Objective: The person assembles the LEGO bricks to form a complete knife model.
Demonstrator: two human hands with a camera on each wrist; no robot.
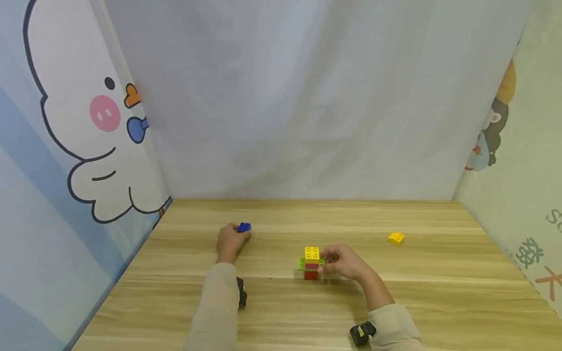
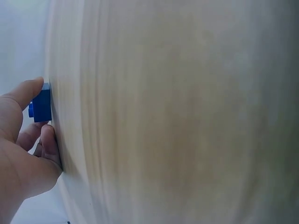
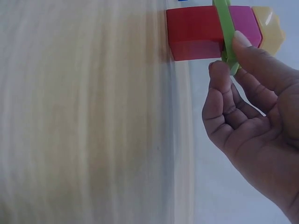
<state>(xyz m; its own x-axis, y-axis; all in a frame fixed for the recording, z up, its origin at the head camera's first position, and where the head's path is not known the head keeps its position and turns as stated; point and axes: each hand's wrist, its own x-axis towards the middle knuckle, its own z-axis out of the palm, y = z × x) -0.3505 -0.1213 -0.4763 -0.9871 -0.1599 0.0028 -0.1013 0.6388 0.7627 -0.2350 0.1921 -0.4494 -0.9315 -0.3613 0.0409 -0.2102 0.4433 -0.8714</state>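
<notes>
A small blue toy brick sits at the far left part of the tabletop, with my left hand around it. In the left wrist view the thumb and fingers pinch the blue brick by its ends, close to the wood. Near the middle stands an upright stack of bricks: red at the bottom, a wider green plate, then magenta, then yellow on top. My right hand is at the stack's right side. Its thumb and a finger pinch the protruding end of the green plate.
A loose yellow brick with a sloped side lies to the right, beyond the right hand. The wooden table ends at a pale curtain behind and printed panels on both sides.
</notes>
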